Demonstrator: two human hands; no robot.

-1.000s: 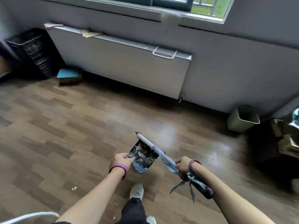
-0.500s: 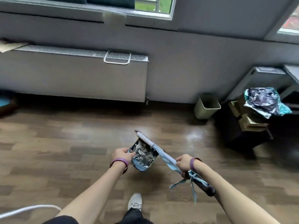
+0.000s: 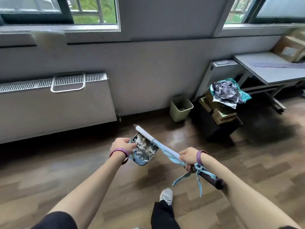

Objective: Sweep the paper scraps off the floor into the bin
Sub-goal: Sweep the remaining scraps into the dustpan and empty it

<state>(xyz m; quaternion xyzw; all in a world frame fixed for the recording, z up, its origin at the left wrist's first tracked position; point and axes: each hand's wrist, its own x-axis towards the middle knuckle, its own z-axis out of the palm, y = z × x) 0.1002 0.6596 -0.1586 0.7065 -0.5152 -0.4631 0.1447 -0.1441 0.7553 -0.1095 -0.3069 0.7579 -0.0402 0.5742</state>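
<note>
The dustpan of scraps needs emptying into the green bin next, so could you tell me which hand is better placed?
Left. The left hand already grips the loaded dustpan, while the right hand holds the broom handle; the bin stands ahead by the wall.

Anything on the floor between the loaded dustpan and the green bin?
Head view: the stretch of wooden floor from the dustpan to the green bin is bare; only the broom handle's white tip reaches over it.

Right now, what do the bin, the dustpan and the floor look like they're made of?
Bin: probably plastic, with smooth pale-green matte walls. Dustpan: likely plastic too, light blue with a moulded comb edge. Floor: wood-look planks, maybe laminate, with a glossy glare patch.
</note>
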